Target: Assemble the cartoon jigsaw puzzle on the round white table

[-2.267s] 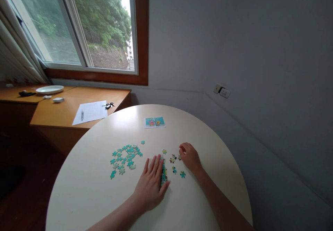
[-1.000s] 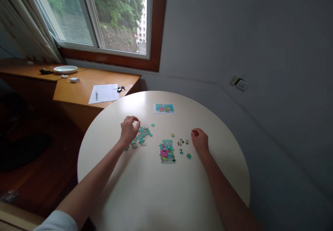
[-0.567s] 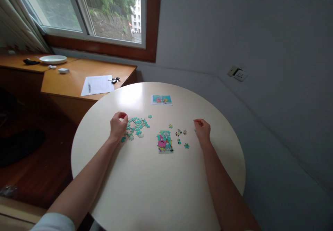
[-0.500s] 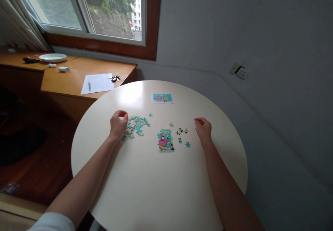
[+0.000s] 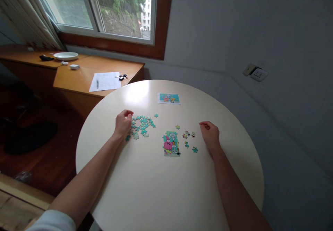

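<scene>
1. Teal loose pieces (image 5: 140,125) lie in a heap on the round table (image 5: 145,189), and the left hand (image 5: 122,124) now rests at the heap's left edge, fingers curled in with thumb and fingertips pinched together over the nearest pieces. Whether a piece sits in that pinch I cannot tell.

2. A couple of seconds ago that hand lay flat on the built section (image 5: 171,143); it has since lifted off and crossed to the heap, so the picture of the pink and grey figures is uncovered and lies bare between the two hands.

3. The right hand (image 5: 210,134) has drifted slightly outward from the small scatter of coloured pieces (image 5: 187,137), which sits just beside its knuckles. Its fingers are loosely closed, thumb tip against forefinger; nothing can be made out in the grip.

4. Over the last half second neither hand has shifted much against the pieces; the change in framing comes from the head turning.

5. My reading: the left hand going to the heap suggests a search for a teal background piece, while the built section waits untouched.

6. A reference card (image 5: 169,98) lies near the far rim, well apart from both hands. Beyond the table a wooden desk (image 5: 78,80) carries a sheet of paper (image 5: 104,81), keys (image 5: 122,76) and a white plate (image 5: 65,55).
</scene>
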The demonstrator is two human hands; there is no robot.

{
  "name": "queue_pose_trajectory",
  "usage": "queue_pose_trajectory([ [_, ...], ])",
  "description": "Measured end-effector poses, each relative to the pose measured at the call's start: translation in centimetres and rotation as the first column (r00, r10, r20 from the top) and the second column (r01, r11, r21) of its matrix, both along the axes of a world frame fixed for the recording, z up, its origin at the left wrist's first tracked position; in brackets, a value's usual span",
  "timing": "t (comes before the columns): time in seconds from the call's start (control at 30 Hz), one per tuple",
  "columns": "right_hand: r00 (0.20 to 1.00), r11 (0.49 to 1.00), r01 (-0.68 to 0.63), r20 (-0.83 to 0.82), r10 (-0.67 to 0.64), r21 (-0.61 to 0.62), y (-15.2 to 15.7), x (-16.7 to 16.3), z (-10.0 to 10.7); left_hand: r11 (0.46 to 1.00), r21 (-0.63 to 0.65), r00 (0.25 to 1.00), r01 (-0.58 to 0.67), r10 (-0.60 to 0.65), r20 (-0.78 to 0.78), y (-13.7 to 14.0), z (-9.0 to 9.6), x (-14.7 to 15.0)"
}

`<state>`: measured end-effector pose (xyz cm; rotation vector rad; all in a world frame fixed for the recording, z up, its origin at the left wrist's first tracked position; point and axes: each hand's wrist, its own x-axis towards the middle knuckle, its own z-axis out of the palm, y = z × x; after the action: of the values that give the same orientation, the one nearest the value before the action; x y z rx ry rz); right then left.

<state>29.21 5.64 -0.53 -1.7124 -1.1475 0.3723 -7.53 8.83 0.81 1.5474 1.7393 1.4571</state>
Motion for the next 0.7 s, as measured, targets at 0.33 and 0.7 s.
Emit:
queue_pose_trajectory([
  [0.33, 0.998, 1.0, -0.023, 0.056, 0.024, -0.016, -0.1, 0.0, 0.0, 0.999, -0.039, 0.997, -0.032, 0.029, -0.07, 0.3, 0.3, -0.5],
  [0.7, 0.997, 0.999, -0.032, 0.075, 0.033, -0.026, -0.2, -0.1, 0.1, 0.988, -0.153, 0.982, -0.015, -0.014, -0.187, -0.1, 1.1, -0.9],
])
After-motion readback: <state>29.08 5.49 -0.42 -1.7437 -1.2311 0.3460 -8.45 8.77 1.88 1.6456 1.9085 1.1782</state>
